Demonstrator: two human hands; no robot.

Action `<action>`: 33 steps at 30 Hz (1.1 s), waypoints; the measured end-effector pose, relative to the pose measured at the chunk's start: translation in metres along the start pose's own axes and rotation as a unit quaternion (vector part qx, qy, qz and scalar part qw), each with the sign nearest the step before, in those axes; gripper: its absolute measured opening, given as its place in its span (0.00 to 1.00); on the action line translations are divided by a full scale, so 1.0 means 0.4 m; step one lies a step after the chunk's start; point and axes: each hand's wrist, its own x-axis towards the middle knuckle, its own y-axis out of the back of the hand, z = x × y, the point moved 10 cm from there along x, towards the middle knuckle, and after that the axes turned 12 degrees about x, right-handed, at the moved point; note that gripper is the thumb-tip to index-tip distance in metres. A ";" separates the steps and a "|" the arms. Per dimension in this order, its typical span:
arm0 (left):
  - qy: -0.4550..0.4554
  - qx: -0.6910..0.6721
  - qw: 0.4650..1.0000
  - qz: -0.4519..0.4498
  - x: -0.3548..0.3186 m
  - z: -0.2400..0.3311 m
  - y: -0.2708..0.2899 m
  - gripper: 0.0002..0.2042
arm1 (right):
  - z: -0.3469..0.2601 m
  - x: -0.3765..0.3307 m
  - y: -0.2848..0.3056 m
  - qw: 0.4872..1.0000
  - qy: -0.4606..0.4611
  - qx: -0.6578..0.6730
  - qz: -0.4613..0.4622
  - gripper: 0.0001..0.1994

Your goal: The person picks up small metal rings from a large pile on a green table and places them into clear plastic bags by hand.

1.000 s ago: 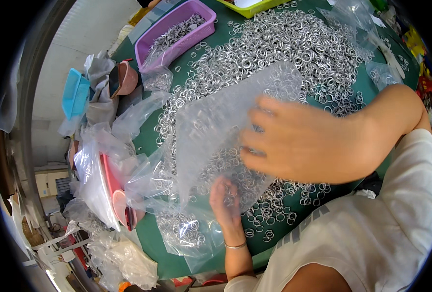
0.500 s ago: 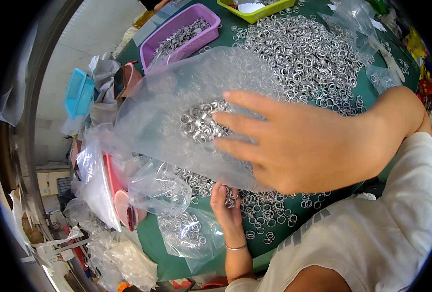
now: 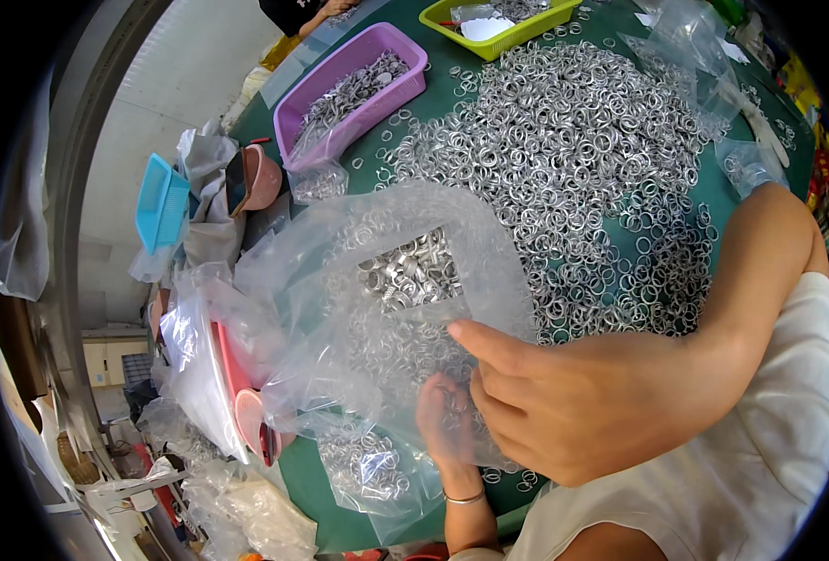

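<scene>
While a clear plastic bag (image 3: 377,309) with a clump of small metal rings showing through it fills the middle of the frame, the right hand (image 3: 583,402) at lower centre-right pinches the bag's near edge, thumb pointing left and the other fingers curled together on the film. The left hand (image 3: 447,425) sits lower, just left of the right one and partly behind the plastic; it touches the bag from below, but whether its fingers are closed on it I cannot tell. Behind the bag, a wide heap of loose metal rings (image 3: 583,159) covers the green table (image 3: 321,486) across the upper right. A purple tray (image 3: 349,89) with more rings stands at upper centre-left, a yellow-green tray (image 3: 494,23) at the top edge, and a blue basket (image 3: 160,201) at the left.
</scene>
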 end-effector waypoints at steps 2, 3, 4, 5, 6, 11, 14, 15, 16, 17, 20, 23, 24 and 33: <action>0.005 0.008 1.000 0.006 -0.003 0.006 -0.004 0.15 | 0.003 -0.006 0.003 1.000 -0.001 0.000 0.010 0.12; 0.007 0.012 1.000 0.009 -0.005 0.010 -0.008 0.15 | 0.007 -0.009 0.007 0.999 -0.006 -0.012 0.032 0.10; 0.010 0.023 0.999 0.019 -0.009 0.015 -0.010 0.15 | 0.009 -0.011 0.007 0.998 -0.012 -0.023 0.055 0.09; 0.013 0.033 0.999 0.030 -0.014 0.022 -0.014 0.15 | 0.012 -0.010 0.014 0.996 -0.016 -0.036 0.076 0.09; 0.015 0.043 0.998 0.041 -0.016 0.025 -0.013 0.15 | 0.012 -0.011 0.011 0.997 -0.017 -0.036 0.069 0.09; -0.004 0.029 1.000 0.012 -0.003 0.012 0.001 0.15 | 0.016 -0.015 0.020 0.996 -0.010 -0.021 0.086 0.09; 0.000 0.028 0.999 0.015 0.000 0.007 0.008 0.15 | 0.018 -0.020 0.019 0.994 -0.013 -0.007 0.105 0.10; 0.004 0.028 0.999 0.019 0.001 0.005 0.010 0.14 | 0.019 -0.018 0.016 0.994 -0.014 -0.010 0.105 0.11; -0.010 0.044 0.999 0.017 0.003 0.009 0.010 0.14 | 0.020 -0.017 0.015 0.994 -0.015 -0.013 0.106 0.11; -0.025 0.061 0.998 0.015 0.004 0.011 0.009 0.14 | 0.021 -0.017 0.015 0.994 -0.016 -0.016 0.107 0.12; -0.043 0.075 0.996 0.008 0.008 0.018 0.002 0.14 | 0.029 -0.020 0.014 0.997 -0.013 -0.007 0.076 0.13; -0.038 0.061 0.997 0.006 0.007 0.015 0.005 0.14 | 0.036 -0.031 0.007 0.998 -0.012 0.022 0.058 0.13; -0.034 0.049 0.998 0.004 0.009 0.011 0.004 0.14 | 0.039 -0.032 0.004 0.998 -0.017 0.021 0.048 0.13; -0.030 -0.009 0.999 -0.014 0.000 0.010 0.001 0.14 | 0.172 -0.178 0.041 0.892 -0.143 0.103 0.416 0.44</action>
